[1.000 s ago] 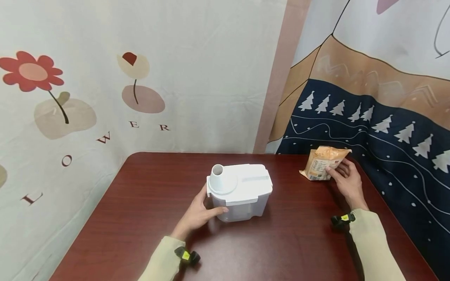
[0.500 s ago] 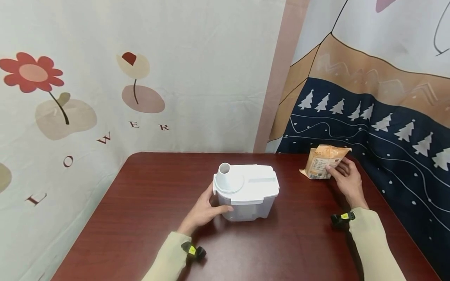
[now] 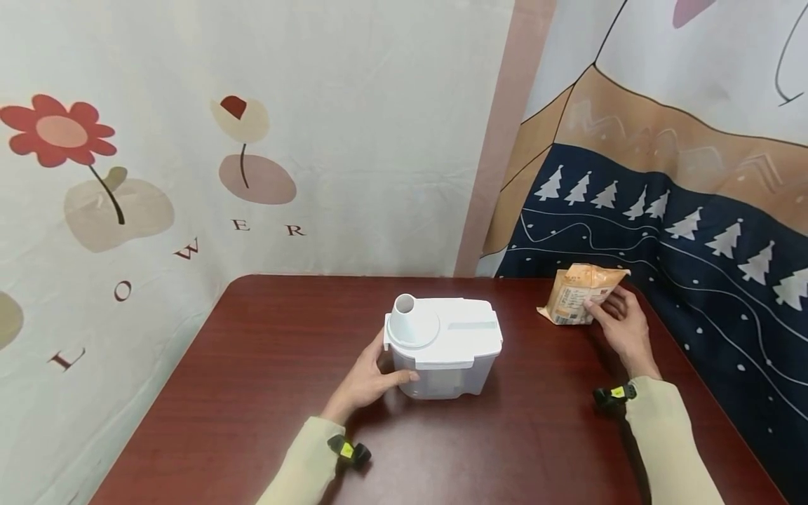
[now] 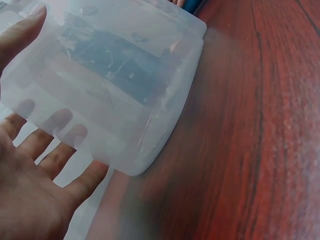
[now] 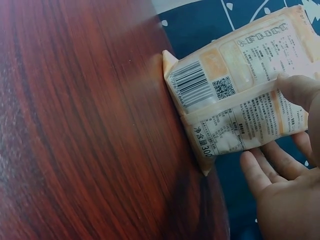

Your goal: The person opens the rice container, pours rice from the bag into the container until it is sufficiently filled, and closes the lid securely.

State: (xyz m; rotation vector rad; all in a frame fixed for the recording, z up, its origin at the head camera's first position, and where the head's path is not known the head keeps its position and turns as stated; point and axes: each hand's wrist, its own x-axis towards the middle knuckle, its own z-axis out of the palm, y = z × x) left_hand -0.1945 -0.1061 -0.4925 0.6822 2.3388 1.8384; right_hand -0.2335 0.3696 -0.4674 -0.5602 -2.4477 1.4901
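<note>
A translucent plastic storage container (image 3: 451, 379) with a white lid (image 3: 467, 326) and a round spout at the lid's left stands mid-table. My left hand (image 3: 362, 384) grips its left end, thumb on the near wall; in the left wrist view the fingertips (image 4: 95, 175) touch another wall, blurred through the plastic. At the table's far right corner, an orange and white printed food packet (image 3: 577, 294) stands upright. My right hand (image 3: 621, 326) holds it by its right side. The right wrist view shows the thumb on the packet's (image 5: 235, 95) labelled back, the other fingers partly hidden behind it.
The dark red wooden table (image 3: 278, 351) has its right edge close beside the right forearm. Behind it hangs a pale printed curtain (image 3: 353, 140), and a navy tree-patterned cloth (image 3: 682, 259) hangs at the right. Bare wood lies between container and packet.
My left hand and the container have shifted slightly to the right, mostly in the first half second. The right hand and the packet look almost still.
</note>
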